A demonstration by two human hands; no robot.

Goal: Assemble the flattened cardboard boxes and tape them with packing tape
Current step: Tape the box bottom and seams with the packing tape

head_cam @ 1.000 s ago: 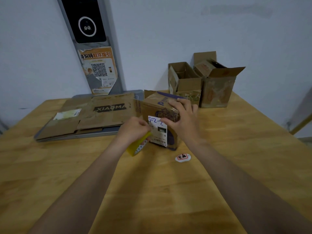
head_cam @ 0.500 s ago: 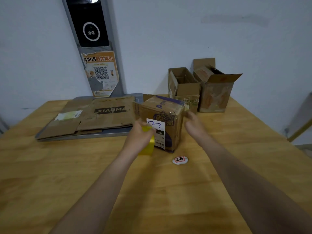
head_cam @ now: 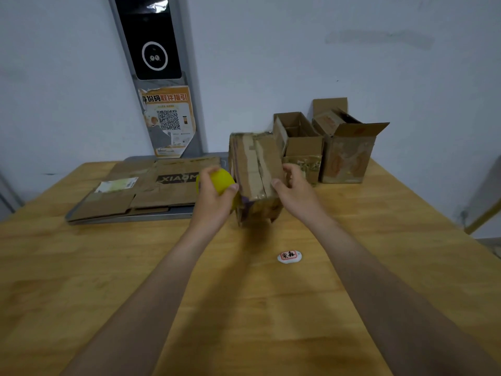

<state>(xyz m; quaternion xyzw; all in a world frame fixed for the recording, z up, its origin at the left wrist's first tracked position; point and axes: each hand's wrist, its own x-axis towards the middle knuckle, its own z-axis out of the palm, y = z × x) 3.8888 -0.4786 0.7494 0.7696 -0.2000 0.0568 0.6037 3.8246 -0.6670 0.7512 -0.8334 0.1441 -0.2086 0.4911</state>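
A small brown cardboard box (head_cam: 254, 169) is tipped up between my hands at the table's middle, its flap seam facing me and blurred by motion. My right hand (head_cam: 294, 189) grips the box's right side, thumb on the near face. My left hand (head_cam: 214, 196) holds a yellow roll of packing tape (head_cam: 223, 180) against the box's left side. A stack of flattened cardboard boxes (head_cam: 151, 188) lies to the left on a grey tray (head_cam: 127, 219).
Two assembled boxes with open top flaps, one (head_cam: 301, 147) and another (head_cam: 348, 150), stand at the back right by the wall. A small white sticker (head_cam: 289, 257) lies on the wooden table (head_cam: 81, 280) near my right forearm. A grey terminal (head_cam: 151, 42) leans on the wall.
The box has been turned over, so its labelled face is gone and the flap seam faces me. My right hand took hold of its right side. My left hand rose with the tape.
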